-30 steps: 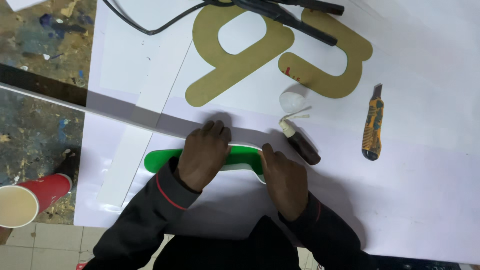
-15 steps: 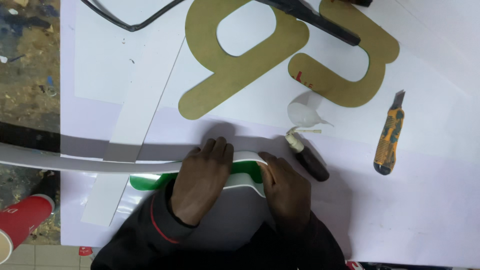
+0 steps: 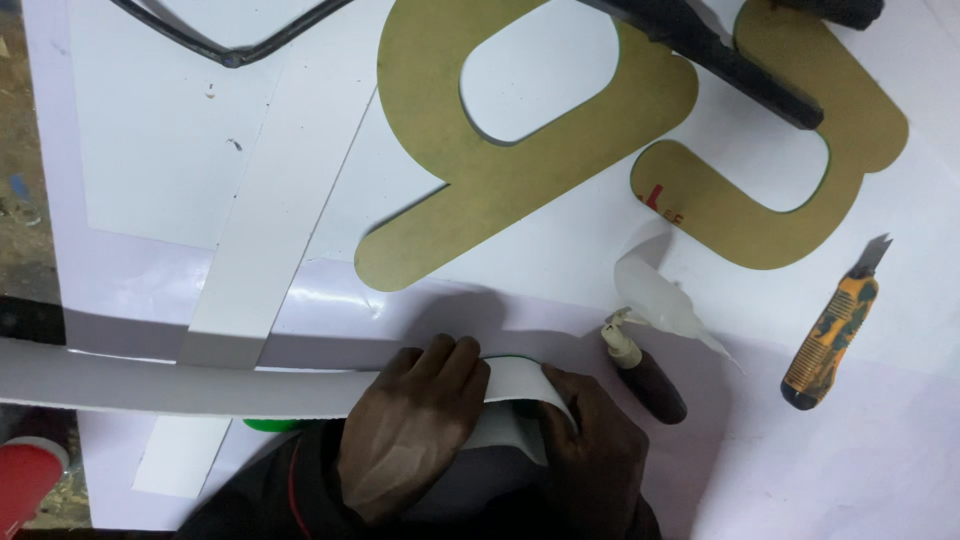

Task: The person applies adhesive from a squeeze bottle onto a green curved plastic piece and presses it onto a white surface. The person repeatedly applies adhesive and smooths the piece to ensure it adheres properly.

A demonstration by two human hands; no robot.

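At the near edge, the left hand (image 3: 410, 440) lies palm down with its fingers pressed together on a long white strip (image 3: 180, 390), which runs off to the left across the table (image 3: 800, 480). Just right of it, the right hand (image 3: 595, 455) is clamped on the strip's end, where the strip curls around and down over a green shape (image 3: 268, 424). Only a thin green edge shows above the curl, and a small green patch shows left of the left wrist. A red cup (image 3: 25, 475) sits at the near left corner.

Right of the hands, a dark brown bottle (image 3: 650, 380) with a pale nozzle lies on the table, with a crumpled bit of clear film (image 3: 660, 295) just beyond it. Further right lies an orange utility knife (image 3: 830, 335), blade pointing away.

A second white strip (image 3: 270, 230) slants from near left to far middle. Farther off lie two flat tan cut-out shapes, a large one (image 3: 520, 170) and a smaller curved one (image 3: 790, 190), with a black tool (image 3: 720, 60) across their far parts and a black cable (image 3: 220, 45) at the far left.
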